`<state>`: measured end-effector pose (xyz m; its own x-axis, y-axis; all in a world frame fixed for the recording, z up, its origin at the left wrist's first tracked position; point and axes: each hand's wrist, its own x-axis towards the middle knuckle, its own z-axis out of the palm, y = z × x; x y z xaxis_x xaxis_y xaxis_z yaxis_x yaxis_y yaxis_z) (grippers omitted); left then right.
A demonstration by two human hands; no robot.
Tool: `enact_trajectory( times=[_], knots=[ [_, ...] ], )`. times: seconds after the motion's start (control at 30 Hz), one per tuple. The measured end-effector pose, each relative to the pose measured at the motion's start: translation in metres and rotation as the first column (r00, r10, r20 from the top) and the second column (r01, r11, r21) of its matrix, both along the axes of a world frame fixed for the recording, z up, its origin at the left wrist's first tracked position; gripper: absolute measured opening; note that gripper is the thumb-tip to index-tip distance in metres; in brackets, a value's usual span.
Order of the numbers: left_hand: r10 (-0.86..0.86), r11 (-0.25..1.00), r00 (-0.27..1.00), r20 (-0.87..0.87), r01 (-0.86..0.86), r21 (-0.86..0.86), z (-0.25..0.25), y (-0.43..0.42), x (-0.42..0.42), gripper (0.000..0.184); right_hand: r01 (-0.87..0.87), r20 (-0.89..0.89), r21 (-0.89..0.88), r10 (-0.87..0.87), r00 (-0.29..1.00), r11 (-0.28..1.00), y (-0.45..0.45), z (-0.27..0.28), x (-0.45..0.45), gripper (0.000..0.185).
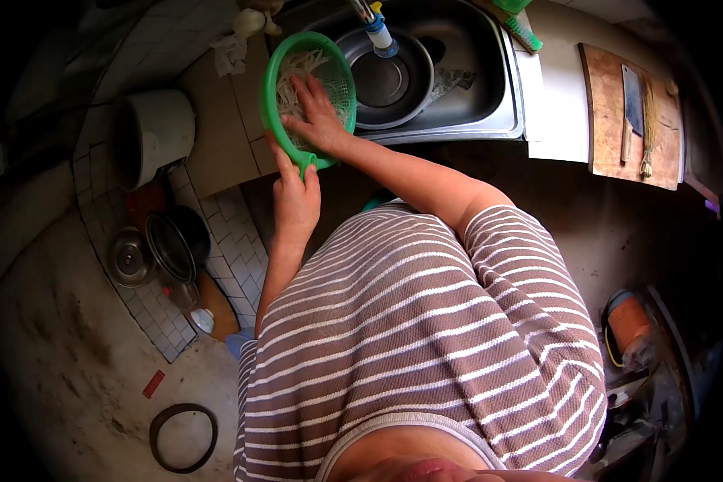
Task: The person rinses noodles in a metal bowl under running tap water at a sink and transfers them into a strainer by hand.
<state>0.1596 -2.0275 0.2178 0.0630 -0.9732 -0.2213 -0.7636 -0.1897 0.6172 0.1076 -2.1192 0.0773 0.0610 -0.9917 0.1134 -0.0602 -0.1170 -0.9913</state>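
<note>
A green plastic colander (347, 84) is tilted at the left edge of the sink, with pale, thin shreds (291, 74) inside. My left hand (296, 193) grips its near rim by the handle. Inside the colander, my right hand (317, 116) lies on the shreds with its fingers spread. Just right of the colander, a metal basin (390, 80) sits in the sink under the faucet (384, 40).
The steel sink (474, 48) has a clear plastic scrap (451, 83) in it. At the right, a cutting board (606, 104) holds a cleaver (632, 100) and a straw brush (648, 128). Pots (177, 241) and a white cooker (169, 132) stand left.
</note>
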Motion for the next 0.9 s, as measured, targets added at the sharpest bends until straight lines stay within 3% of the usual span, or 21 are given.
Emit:
enact_trajectory(
  times=[0.9],
  knots=[
    [0.003,1.000,1.000,-0.012,-0.003,0.005,0.0008,0.0037,0.0033,0.077,-0.013,-0.004,0.028,0.013,1.000,1.000,0.0052,0.0021,0.0044,0.079]
  ],
)
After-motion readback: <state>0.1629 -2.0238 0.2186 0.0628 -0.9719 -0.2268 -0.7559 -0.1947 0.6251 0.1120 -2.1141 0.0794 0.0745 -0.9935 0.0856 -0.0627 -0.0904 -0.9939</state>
